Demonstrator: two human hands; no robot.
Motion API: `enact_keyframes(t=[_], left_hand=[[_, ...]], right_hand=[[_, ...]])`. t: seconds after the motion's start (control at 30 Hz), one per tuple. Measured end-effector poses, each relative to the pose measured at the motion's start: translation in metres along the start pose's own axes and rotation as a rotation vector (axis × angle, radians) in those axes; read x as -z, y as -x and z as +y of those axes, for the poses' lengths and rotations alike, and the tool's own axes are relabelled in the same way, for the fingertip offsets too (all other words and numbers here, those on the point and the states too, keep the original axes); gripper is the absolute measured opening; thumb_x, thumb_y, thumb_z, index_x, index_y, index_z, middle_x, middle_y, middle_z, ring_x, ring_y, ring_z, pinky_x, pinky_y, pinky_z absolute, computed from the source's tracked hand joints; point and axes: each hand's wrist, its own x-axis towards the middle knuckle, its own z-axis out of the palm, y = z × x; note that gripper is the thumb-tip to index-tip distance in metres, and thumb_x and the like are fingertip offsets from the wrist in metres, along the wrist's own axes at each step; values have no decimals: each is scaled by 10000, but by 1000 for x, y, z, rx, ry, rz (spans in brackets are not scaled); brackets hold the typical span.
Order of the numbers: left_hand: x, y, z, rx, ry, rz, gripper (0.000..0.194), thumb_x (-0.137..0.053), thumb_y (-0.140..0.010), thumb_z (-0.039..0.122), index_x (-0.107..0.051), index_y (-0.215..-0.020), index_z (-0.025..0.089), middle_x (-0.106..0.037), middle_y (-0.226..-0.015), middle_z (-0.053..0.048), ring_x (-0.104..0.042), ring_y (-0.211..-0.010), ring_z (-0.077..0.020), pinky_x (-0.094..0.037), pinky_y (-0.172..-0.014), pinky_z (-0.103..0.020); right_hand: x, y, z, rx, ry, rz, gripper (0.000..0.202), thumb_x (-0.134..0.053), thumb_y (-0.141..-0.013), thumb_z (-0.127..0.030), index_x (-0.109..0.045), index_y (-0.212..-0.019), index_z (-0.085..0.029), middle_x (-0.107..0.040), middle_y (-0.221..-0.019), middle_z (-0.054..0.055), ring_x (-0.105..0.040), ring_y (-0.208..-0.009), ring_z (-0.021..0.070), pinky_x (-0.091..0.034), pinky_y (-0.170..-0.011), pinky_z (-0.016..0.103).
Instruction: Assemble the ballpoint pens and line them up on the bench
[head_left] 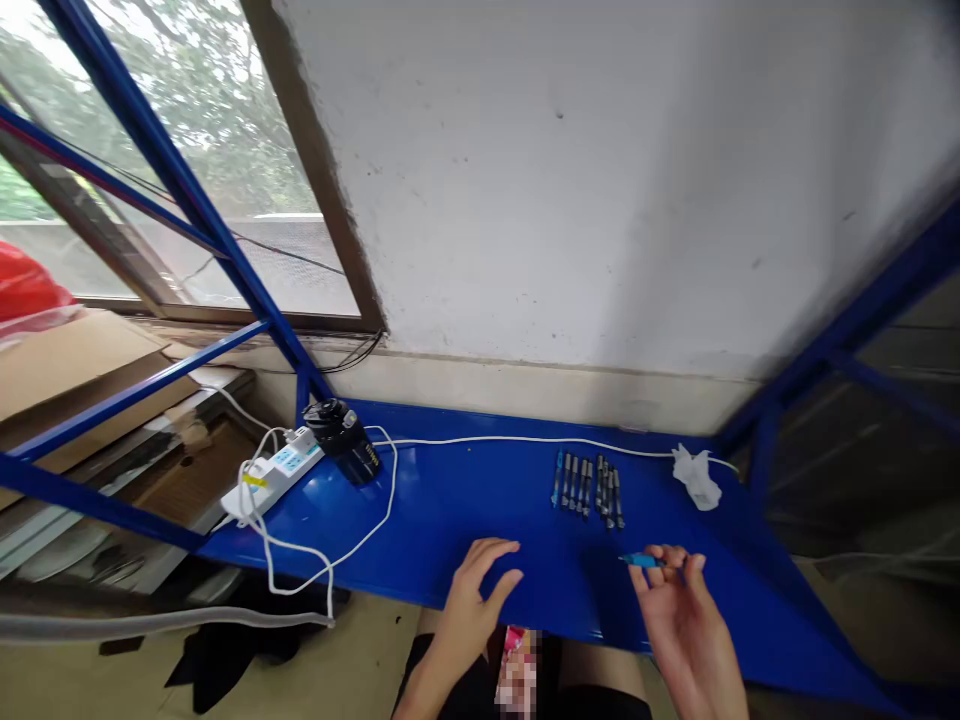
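My right hand (679, 610) is closed around a blue pen (641, 560), whose tip points left over the blue tabletop (480, 480). Palm partly up, it is just below a row of several dark pens (581, 485). One blue pen (557, 478) lies at the left end of that row. Near the front edge of the tabletop, my left hand (476, 595) is held with thumb and fingers apart and nothing between them.
A crumpled white tissue (697, 478) lies at the right. On the left are a black device (345, 440) and a white power strip (274, 475) with a looping white cable (390, 500). Blue metal posts (217, 230) frame the tabletop before a white wall.
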Motion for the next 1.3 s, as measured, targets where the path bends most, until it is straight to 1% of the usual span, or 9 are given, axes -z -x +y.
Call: enact_keyframes(t=[0.13,0.33,0.6,0.73,0.87,0.97,1.07,1.13,1.3], left_hand=[[18,11,-40,8,-91,126,271,-682,-1024,476,-835,-1185,320,-777,-1264,-111,-694,-1248,-344,-566,-1111,-511],[12,16,-59,-209,-375,89,261,-652,-1059,431,-791,-1250,322,-798,-1222,-82,-742,-1188,-302,-637,-1030,-487],[5,14,-57,-269,-461,130,212,-647,-1070,362,-761,-1247,334,-801,-1207,-39,-758,-1168,-261,-659,-994,-427],[5,14,-57,-249,-454,115,216,-632,-1078,352,-753,-1257,335,-797,-1206,-41,-748,-1177,-263,-644,-1002,-435],[4,11,-53,-178,-476,61,245,-621,-1083,391,-733,-1298,354,-785,-1245,-41,-727,-1214,-280,-611,-1047,-488],[-3,0,-41,-132,-463,-14,282,-591,-1095,424,-700,-1350,372,-761,-1308,-41,-698,-1268,-284,-567,-1115,-529],[-21,-25,-22,-191,-431,-124,340,-561,-1106,438,-651,-1425,360,-716,-1401,-61,-644,-1356,-283,-502,-1197,-545],[-39,-51,-12,-266,-421,-214,396,-562,-1105,451,-609,-1482,341,-678,-1472,-78,-606,-1407,-283,-475,-1223,-543],[-80,-127,-10,-459,-491,-429,767,-723,-974,618,-474,-1640,329,-507,-1697,-86,-427,-1596,-325,-369,-1313,-570]], right_hand=[[-12,-14,-52,63,-152,-7,351,-639,-1043,-563,-533,-895,-263,-362,-723,-62,-375,-581,136,-442,-534,306],[-14,-23,-85,89,-389,-16,361,-639,-887,-302,-311,-744,-254,-234,-630,-85,-259,-510,115,-374,-445,291],[-16,-24,-86,108,-417,-27,326,-613,-958,-314,-403,-720,-242,-381,-614,-72,-433,-535,96,-512,-576,275],[-3,-26,-59,132,-46,63,327,-545,-1026,-546,-689,-987,-256,-677,-902,29,-687,-860,218,-619,-787,437],[25,-32,-28,154,328,33,375,-587,-1022,-623,-706,-1061,-270,-557,-685,-29,-593,-653,194,-568,-679,393],[46,-46,-12,301,824,56,454,-591,-1024,-636,-709,-1264,-269,-762,-1085,74,-708,-1051,296,-583,-900,452],[60,-71,1,470,1317,-109,563,-526,-1050,-640,-635,-1444,-254,-733,-1329,133,-638,-1289,374,-516,-1075,557],[66,-87,10,588,1531,-190,579,-482,-1068,-635,-615,-1474,-244,-711,-1349,150,-631,-1278,387,-518,-1060,578],[76,-104,27,750,1730,-254,568,-465,-1085,-606,-579,-1532,-275,-677,-1343,158,-648,-1188,368,-555,-957,537]])
